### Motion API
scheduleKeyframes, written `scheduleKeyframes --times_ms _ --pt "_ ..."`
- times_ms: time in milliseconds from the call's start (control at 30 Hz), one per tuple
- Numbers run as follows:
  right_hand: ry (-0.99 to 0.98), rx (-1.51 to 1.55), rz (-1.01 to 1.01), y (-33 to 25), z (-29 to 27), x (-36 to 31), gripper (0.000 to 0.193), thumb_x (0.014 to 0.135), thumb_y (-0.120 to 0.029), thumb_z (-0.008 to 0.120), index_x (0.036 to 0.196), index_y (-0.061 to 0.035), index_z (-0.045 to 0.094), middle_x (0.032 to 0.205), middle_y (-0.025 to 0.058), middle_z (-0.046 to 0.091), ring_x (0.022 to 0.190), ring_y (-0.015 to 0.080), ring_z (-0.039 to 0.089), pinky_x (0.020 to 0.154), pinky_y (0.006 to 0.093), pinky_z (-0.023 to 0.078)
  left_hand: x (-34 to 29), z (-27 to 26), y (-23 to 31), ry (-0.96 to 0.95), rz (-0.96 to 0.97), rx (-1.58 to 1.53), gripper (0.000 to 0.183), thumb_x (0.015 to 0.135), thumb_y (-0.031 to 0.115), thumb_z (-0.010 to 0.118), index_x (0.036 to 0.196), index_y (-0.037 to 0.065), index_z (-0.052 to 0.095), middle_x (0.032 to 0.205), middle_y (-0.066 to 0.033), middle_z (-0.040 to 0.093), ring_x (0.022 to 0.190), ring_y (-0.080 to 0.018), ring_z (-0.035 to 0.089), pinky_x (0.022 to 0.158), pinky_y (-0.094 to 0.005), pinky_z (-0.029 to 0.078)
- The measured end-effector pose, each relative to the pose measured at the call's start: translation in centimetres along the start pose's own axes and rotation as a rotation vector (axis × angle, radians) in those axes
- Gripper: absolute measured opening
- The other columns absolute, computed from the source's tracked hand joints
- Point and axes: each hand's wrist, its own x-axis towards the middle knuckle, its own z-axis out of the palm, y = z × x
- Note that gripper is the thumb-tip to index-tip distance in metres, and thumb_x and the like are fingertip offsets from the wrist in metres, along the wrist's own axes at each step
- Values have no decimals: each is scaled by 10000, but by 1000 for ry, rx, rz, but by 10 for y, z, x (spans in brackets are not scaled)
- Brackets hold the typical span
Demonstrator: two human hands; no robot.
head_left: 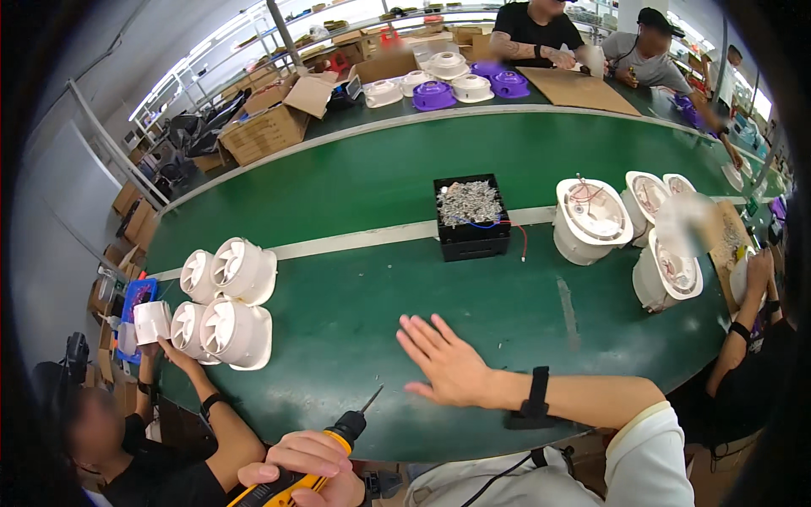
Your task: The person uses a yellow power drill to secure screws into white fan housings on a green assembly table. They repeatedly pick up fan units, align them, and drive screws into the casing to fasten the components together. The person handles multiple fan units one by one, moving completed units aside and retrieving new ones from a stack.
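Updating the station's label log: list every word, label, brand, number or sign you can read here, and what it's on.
None readable.
Cardboard box, back left: any side marks too blurred.
Yellow-and-black power driver in the left hand: any lettering too small or covered.
Black bin of small metal parts: none visible.

The lower edge of the view cuts off the drill, its grip partly hidden by the left hand. The metal bits are too small to tell apart. At right, a pale blur covers parts of the white housings.
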Motion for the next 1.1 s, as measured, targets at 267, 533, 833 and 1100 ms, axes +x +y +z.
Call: scheduleKeyframes --times_ms 267,533,833,1100 --pt "-14 187 -309 -50 20 16 724 891 -441 454 1387 61 288 1478 189 257 1373 290 243 1138 471 112 -14 -22 -1 27 -78 13 359 926 428 478 931 76 410 724 -70 475 528 -172 435 487 -278 359" --pt "-25 -16 28 -16 4 -7 679 911 -426 415 1369 67 328 1465 213 272 1372 304 245 1139 471 95 7 -20 -12 -52 -20 174 325 932 220 492 1163 59 331 626 -77 452 454 -153 414 431 -254 370" --pt "49 -91 184 15 -7 -46 660 916 -411 421 1348 82 346 1446 238 284 1357 336 265 1118 502 150 41 32 -56 -438 -474 867 318 777 56 656 1045 -15 500 665 -59 544 582 -155 550 563 -279 429" --pt "254 29 267 53 -20 -74 672 896 -390 463 1339 95 317 1397 281 319 1326 372 299 1103 478 209 24 44 -126 -951 -336 1083 403 780 213 674 1080 27 480 810 -210 627 763 -411 612 644 -439 473"
